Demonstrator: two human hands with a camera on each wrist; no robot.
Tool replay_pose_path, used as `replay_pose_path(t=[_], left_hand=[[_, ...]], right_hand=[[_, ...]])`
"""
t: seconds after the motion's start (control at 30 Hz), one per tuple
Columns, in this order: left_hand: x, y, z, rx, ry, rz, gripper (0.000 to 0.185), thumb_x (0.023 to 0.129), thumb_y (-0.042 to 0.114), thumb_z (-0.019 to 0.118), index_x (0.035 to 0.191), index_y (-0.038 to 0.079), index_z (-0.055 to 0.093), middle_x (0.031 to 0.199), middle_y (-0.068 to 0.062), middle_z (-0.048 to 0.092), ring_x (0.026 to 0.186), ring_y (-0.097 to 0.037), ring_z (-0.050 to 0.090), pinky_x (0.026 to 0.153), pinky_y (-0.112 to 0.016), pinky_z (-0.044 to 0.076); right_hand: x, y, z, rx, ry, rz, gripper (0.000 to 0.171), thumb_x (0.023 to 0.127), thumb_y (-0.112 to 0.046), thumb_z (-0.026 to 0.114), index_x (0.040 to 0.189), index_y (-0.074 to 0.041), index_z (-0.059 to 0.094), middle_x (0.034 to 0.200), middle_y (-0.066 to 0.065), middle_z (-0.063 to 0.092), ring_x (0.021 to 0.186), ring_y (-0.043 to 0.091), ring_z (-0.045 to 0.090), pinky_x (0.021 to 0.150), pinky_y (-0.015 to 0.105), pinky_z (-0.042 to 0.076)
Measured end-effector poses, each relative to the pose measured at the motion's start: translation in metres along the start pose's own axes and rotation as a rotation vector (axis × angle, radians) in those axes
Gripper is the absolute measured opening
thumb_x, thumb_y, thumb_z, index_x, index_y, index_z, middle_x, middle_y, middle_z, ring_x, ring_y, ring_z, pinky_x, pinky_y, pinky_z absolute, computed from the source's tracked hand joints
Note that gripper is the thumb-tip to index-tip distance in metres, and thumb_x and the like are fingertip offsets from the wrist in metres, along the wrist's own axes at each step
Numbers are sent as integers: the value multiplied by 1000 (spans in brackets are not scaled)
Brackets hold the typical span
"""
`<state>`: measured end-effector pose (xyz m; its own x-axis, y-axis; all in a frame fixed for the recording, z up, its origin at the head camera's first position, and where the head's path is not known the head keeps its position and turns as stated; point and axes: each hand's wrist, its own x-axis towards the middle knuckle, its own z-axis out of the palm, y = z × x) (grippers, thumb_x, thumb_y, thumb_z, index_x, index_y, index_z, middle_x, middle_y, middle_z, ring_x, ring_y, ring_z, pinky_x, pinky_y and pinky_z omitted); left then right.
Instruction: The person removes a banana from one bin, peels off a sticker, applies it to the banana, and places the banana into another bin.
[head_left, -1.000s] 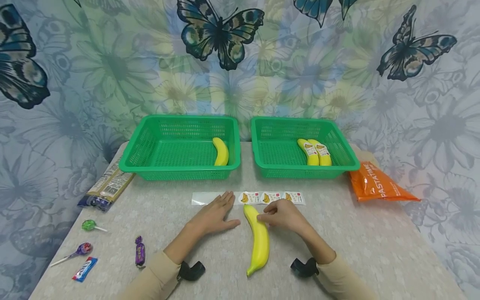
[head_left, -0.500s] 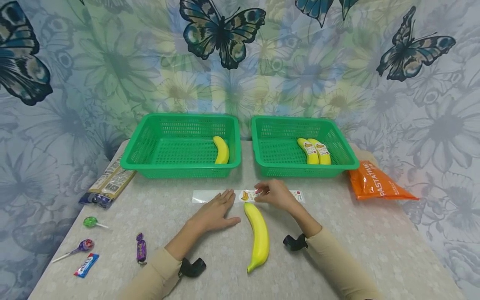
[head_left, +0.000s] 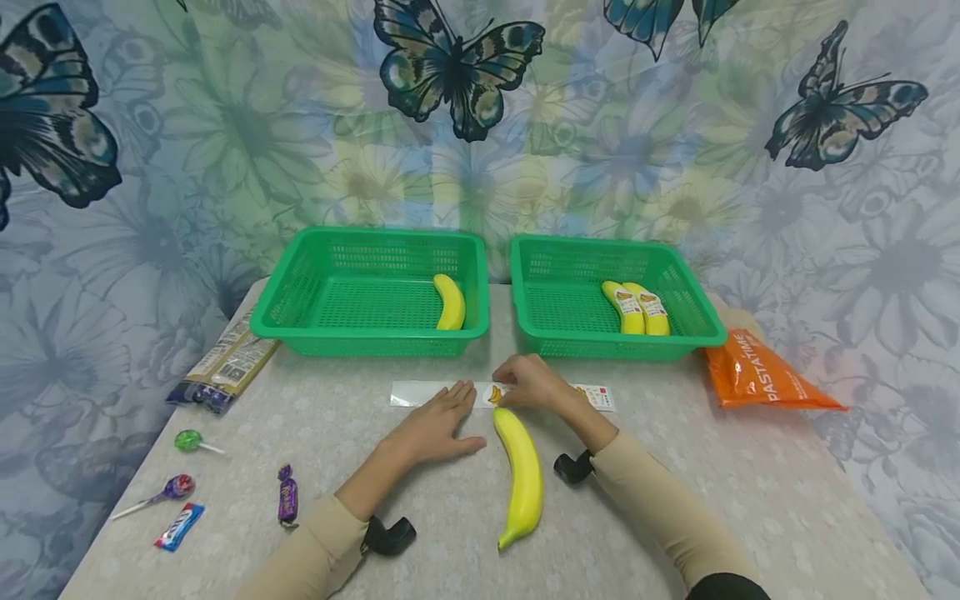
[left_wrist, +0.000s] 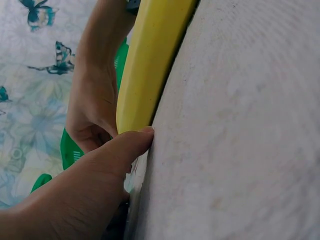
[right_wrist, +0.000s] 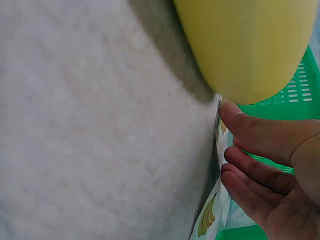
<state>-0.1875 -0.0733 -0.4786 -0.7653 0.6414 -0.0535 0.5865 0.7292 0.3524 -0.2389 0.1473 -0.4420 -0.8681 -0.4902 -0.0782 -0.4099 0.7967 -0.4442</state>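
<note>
A yellow banana (head_left: 521, 475) lies lengthwise on the table between my hands, with no label showing on it. My left hand (head_left: 438, 421) lies flat, and its fingertips press the bare left end of a sticker strip (head_left: 416, 393). Fingers curled, my right hand (head_left: 517, 385) pinches a banana sticker (head_left: 494, 394) at the strip's middle. In the left wrist view my thumb (left_wrist: 125, 145) rests beside the banana (left_wrist: 150, 65). The right wrist view shows the right hand (right_wrist: 225, 130) on the strip (right_wrist: 210, 220) just past the banana's tip (right_wrist: 250, 45).
Two green baskets stand behind the strip: the left basket (head_left: 315, 292) holds one banana (head_left: 451, 302), the right basket (head_left: 570, 300) two labelled bananas (head_left: 637, 307). An orange packet (head_left: 765, 379) lies right. A dark packet (head_left: 225, 367), lollipops (head_left: 187, 440) and sweets (head_left: 287, 502) lie left.
My right hand left the banana, moved up to the sticker strip and then slid left along it. The left hand and the banana stayed put.
</note>
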Motion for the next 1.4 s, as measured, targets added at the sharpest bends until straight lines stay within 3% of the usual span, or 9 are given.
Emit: replay_pose_path(t=[0.27, 0.6, 0.83, 1.03, 1.17, 1.4], left_hand=[[1, 0, 1, 8, 1, 3, 87, 92, 59, 54, 149, -3, 33, 158, -18, 30, 149, -30, 26, 122, -44, 24], [1, 0, 2, 9, 9, 0, 86, 92, 58, 55, 150, -3, 33, 158, -18, 29, 149, -30, 26, 122, -44, 24], [1, 0, 2, 3, 7, -7, 86, 92, 58, 54, 150, -2, 32, 158, -18, 28, 149, -30, 25, 122, -45, 24], [1, 0, 1, -1, 4, 0, 87, 92, 58, 54, 150, -3, 31, 158, -18, 28, 149, -30, 25, 122, -45, 24], [1, 0, 1, 6, -3, -7, 88, 92, 61, 52, 151, -2, 30, 159, -17, 27, 150, -28, 24, 123, -44, 23], [0, 1, 1, 15, -10, -17, 88, 92, 61, 52, 151, -1, 30, 159, -16, 26, 150, -28, 23, 123, -43, 22]], right_hand=[[3, 0, 1, -98, -23, -121, 40, 75, -19, 84, 111, -5, 74, 102, 8, 71, 92, 20, 66, 81, 32, 56], [3, 2, 3, -129, 11, -173, 31, 74, -21, 84, 102, -7, 77, 96, 5, 71, 86, 18, 65, 77, 30, 54], [5, 3, 4, -80, 70, -127, 21, 76, -19, 82, 93, -8, 78, 91, 2, 72, 85, 17, 67, 77, 30, 55], [6, 1, 6, 6, 100, -61, 5, 81, -15, 78, 84, -10, 77, 80, -1, 74, 73, 11, 66, 66, 24, 54], [7, 1, 6, 24, 104, -48, 5, 80, -15, 79, 80, -12, 77, 75, -2, 74, 66, 5, 63, 62, 21, 52], [6, -1, 5, 9, 106, -37, 4, 83, -16, 77, 81, -13, 78, 75, -3, 75, 68, 6, 64, 64, 23, 53]])
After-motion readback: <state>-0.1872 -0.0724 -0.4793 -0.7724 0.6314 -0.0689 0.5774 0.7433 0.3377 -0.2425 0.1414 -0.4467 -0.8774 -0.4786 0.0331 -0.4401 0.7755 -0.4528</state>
